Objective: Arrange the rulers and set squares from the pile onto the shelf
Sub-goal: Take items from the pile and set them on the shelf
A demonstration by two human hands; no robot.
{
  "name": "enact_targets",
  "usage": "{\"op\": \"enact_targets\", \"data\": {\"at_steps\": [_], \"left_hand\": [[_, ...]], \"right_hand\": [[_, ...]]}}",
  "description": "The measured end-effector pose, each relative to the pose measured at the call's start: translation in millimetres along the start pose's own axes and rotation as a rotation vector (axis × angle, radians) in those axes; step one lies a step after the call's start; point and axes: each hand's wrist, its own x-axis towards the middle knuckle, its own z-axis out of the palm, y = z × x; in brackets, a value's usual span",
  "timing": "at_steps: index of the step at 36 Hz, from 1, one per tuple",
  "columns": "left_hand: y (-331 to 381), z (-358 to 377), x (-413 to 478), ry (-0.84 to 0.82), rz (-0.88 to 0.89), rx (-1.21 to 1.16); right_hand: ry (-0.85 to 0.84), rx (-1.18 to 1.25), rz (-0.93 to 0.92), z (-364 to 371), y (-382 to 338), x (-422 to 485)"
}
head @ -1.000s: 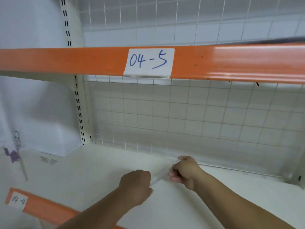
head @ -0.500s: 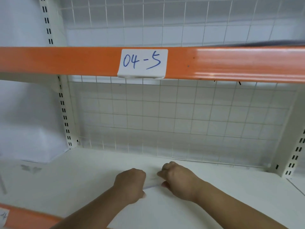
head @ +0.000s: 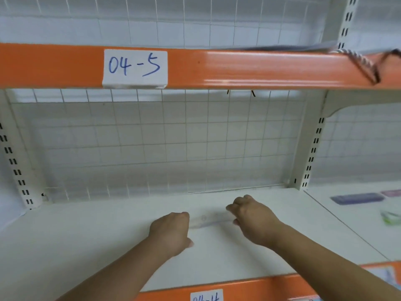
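A clear plastic ruler (head: 209, 220) lies flat on the white shelf board (head: 86, 235), between my two hands. My left hand (head: 170, 230) has its fingers curled over the ruler's left end. My right hand (head: 251, 217) has its fingers curled at the right end. The ruler is faint and blurred, and both ends are hidden under my fingers. No pile of rulers or set squares is in view.
An orange beam (head: 238, 68) labelled 04-5 crosses overhead, with a twisted cord (head: 360, 61) hanging at its right. Wire mesh (head: 173, 144) closes the back. The neighbouring bay to the right holds a purple case (head: 357, 198) and a green item (head: 391, 217).
My view has swung right, bringing the right upright and neighbouring bay into sight. Both hands have lowered the ruler onto the board and spread a little apart along it.
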Motion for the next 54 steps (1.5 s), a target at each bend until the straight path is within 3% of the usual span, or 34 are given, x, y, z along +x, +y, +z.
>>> {"op": "enact_targets", "data": {"at_steps": [16,32,40,54], "left_hand": [[161.5,0.2,5.4,-0.006,0.228,0.047],[364.9,14.7,-6.5,-0.017,0.200,-0.028],[407.0,13.5,11.1,-0.048,0.203,0.006],[435.4,4.5,110.0,-0.008,0.191,0.018]], "right_hand": [[0.024,-0.051,0.252,-11.1,120.9,-128.0],[-0.081,-0.091,0.288,-16.2,286.8,-254.2],[-0.062,-0.079,0.280,-1.4,337.0,-258.0],[-0.013,-0.063,0.260,11.1,410.7,-185.1]]}}
